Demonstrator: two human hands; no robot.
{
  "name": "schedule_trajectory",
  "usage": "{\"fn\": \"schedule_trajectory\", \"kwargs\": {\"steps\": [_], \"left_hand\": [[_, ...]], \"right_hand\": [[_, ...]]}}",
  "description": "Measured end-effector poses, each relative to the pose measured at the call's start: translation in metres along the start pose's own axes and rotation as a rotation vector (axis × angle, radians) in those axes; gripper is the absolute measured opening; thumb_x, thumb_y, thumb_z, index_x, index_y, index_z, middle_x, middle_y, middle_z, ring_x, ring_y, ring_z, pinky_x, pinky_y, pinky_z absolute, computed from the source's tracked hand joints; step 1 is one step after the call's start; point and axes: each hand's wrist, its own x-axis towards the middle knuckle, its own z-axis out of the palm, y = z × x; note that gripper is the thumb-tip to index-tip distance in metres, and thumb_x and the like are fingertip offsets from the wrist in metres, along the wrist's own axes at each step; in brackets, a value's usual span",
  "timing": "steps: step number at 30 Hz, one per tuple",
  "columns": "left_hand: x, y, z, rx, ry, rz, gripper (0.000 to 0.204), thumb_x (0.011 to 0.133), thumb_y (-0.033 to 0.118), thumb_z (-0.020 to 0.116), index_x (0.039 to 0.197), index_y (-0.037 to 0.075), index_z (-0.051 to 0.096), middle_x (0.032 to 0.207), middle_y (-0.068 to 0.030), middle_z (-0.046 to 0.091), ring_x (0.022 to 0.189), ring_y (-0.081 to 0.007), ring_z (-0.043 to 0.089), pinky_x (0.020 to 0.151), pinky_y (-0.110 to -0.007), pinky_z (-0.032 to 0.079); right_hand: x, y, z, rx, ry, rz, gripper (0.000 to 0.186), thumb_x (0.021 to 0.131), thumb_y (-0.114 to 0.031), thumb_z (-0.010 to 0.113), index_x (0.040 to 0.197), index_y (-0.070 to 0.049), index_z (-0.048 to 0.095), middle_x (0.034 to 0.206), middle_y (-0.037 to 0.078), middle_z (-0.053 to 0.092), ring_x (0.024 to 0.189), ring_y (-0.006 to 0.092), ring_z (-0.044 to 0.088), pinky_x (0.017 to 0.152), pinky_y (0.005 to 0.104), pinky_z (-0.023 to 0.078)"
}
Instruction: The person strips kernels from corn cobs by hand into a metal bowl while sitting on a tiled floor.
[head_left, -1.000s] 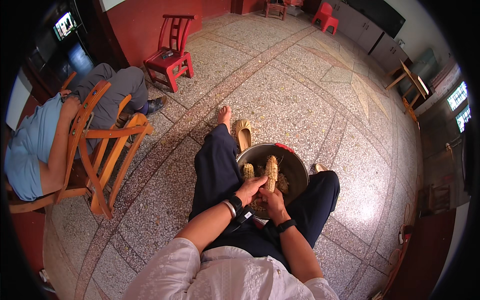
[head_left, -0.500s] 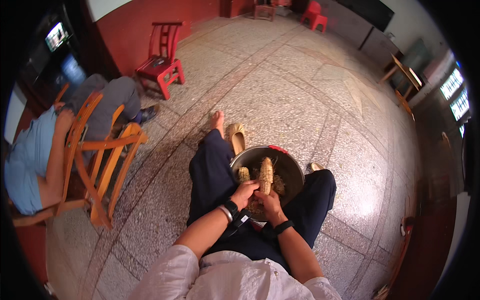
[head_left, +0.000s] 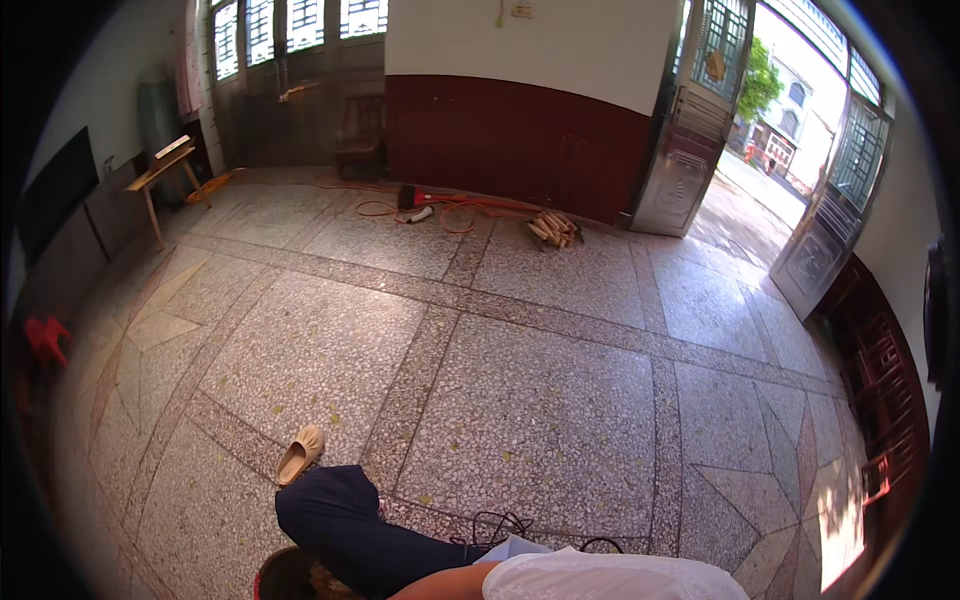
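- Speckled floor [head_left: 540, 400] stretches beyond the pot [head_left: 280, 568].
- Right of the pot, a forearm [head_left: 445, 582]; both hands unseen, grip cannot be told.
- Careful handwork wants eyes on the pot.

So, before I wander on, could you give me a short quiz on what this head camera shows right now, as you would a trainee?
1. True or false: both of the person's hands show in this view.
2. Where does the round metal basin with a red handle appear? A) top right corner; B) lower edge, left of centre; C) middle of the floor.
3. Fill in: just beyond the dark-blue cloth trouser leg lies one beige ______.

Key:
1. False: neither hand shows, only a bare forearm at the lower edge.
2. B; it is only partly in view.
3. slip-on shoe.
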Motion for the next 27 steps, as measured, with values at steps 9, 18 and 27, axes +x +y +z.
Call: {"fn": "schedule_trajectory", "kwargs": {"steps": [9, 18, 27], "left_hand": [[0.116, -0.018, -0.067, 0.446, -0.196, 0.446, 0.031, 0.093, 0.033, 0.045, 0.092, 0.007, 0.061, 0.084, -0.0054, 0.061, 0.080, -0.0201, 0.057, 0.078, -0.033, 0.048], [-0.043, 0.074, 0.128, -0.140, -0.132, 0.019, 0.027, 0.088, 0.032, 0.056, 0.088, 0.005, 0.061, 0.087, -0.0082, 0.062, 0.085, -0.0205, 0.059, 0.077, -0.035, 0.050], [-0.045, 0.084, 0.149, -0.171, -0.169, 0.083, 0.025, 0.085, 0.027, 0.061, 0.093, 0.004, 0.060, 0.090, -0.0095, 0.062, 0.086, -0.0217, 0.059, 0.077, -0.035, 0.050]], "right_hand": [[0.007, -0.001, -0.019, -0.177, 0.291, 0.175, 0.033, 0.064, -0.013, 0.066, 0.094, -0.002, 0.062, 0.087, 0.014, 0.065, 0.081, 0.0236, 0.061, 0.067, 0.0357, 0.047], [0.013, 0.016, -0.028, -0.297, 0.198, 0.175, 0.036, 0.062, -0.020, 0.070, 0.092, -0.001, 0.063, 0.087, 0.016, 0.065, 0.081, 0.0278, 0.061, 0.069, 0.0377, 0.047], [0.007, 0.005, -0.029, -0.516, 0.062, 0.056, 0.043, 0.060, -0.028, 0.077, 0.091, -0.001, 0.065, 0.088, 0.018, 0.065, 0.083, 0.0307, 0.061, 0.071, 0.0399, 0.046]]}}
